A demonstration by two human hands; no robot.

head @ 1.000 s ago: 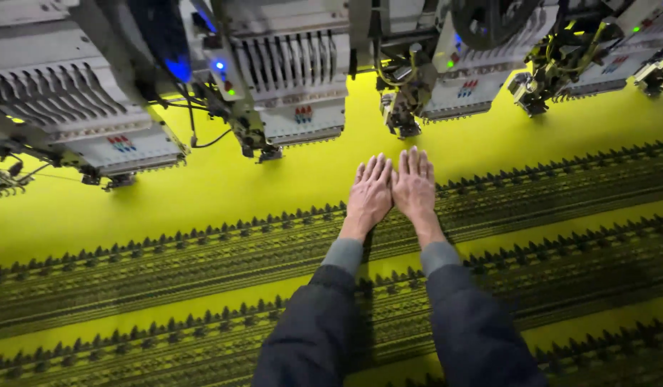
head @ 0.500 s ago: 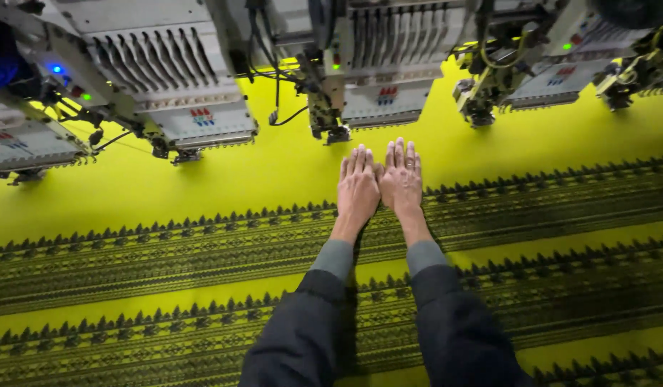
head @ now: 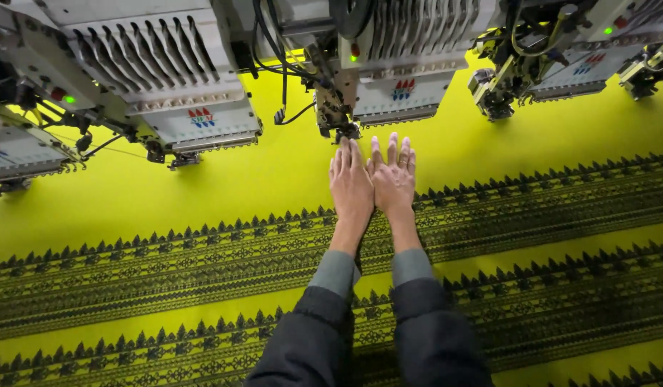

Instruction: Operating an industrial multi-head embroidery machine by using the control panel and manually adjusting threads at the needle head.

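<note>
My left hand point(head: 351, 185) and my right hand point(head: 394, 178) lie flat, palms down and side by side, on a bright yellow cloth point(head: 288, 172) stretched under a row of embroidery machine heads. Fingers are straight and point away from me, their tips just below the needle part of the middle head point(head: 336, 118). Both hands rest at the far edge of a dark embroidered band point(head: 202, 258) with a pointed border. Neither hand holds anything. Dark sleeves with grey cuffs cover my forearms.
More white and grey embroidery heads hang over the cloth at the left point(head: 181, 107) and right point(head: 532, 64), with cables and small green lights. A second dark embroidered band point(head: 560, 315) runs across the cloth nearer to me.
The view has shifted, so the machine heads appear further left. My hands stay flat together on the cloth and have slid a little toward the middle head's needle.
</note>
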